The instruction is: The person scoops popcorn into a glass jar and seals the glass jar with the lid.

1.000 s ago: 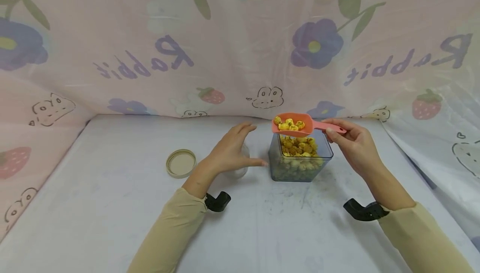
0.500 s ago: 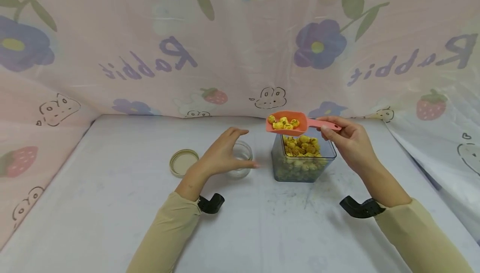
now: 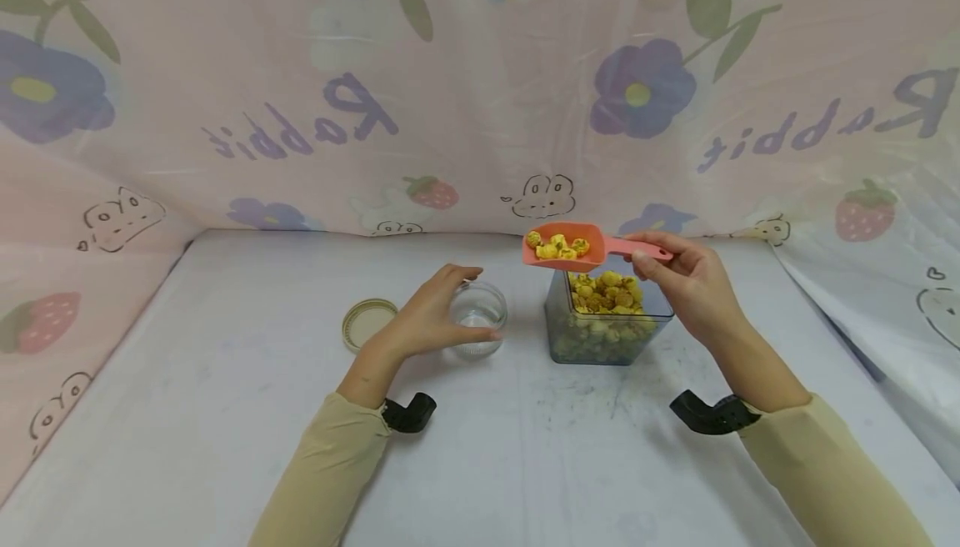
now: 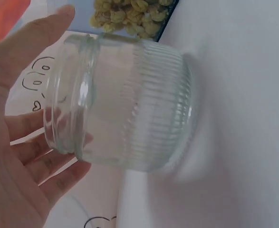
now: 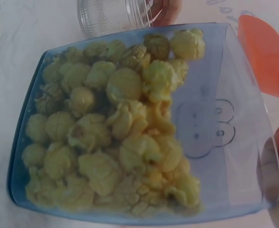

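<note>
Scoop (image 3: 595, 252) (popcorn (image 3: 558, 243) aboard) sits pinched in right fingers (image 3: 667, 242).

A makeshift tabletop booth is seen, not a regular work area. A flat white table (image 3: 555, 480) is walled off at back, left and right by a hanging curtain (image 3: 487, 113), lightly creased. The curtain is printed with purple flowers (image 3: 643, 90), strawberries (image 3: 866, 212), rabbit faces (image 3: 549, 197) and "Rabbit" lettering (image 3: 813, 126), mirrored as viewed. Black curved pieces (image 3: 408, 414) are worn at both wrists (image 3: 363, 384), so an instrumented setup is suggested. Room beyond is hidden; home, lab or office can't be told.
</note>
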A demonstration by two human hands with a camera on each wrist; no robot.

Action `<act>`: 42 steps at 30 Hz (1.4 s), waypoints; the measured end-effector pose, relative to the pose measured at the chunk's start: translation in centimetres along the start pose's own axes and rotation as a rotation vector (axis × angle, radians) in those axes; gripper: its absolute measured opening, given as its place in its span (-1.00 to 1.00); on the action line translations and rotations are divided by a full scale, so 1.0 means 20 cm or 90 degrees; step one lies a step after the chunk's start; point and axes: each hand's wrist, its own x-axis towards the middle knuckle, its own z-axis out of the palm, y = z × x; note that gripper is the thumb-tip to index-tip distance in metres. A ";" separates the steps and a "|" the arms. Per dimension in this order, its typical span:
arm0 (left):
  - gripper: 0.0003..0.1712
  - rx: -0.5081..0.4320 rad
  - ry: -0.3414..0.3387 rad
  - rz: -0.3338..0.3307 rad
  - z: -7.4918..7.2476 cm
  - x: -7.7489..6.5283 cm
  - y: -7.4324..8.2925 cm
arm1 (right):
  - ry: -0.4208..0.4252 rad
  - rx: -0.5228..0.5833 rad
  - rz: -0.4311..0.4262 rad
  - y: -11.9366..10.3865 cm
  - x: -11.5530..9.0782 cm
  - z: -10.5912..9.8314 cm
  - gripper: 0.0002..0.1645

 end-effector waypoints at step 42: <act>-0.14 -0.257 -0.005 -0.018 0.04 -0.05 -0.18 | -0.051 -0.205 0.103 0.00 0.08 0.11 -0.74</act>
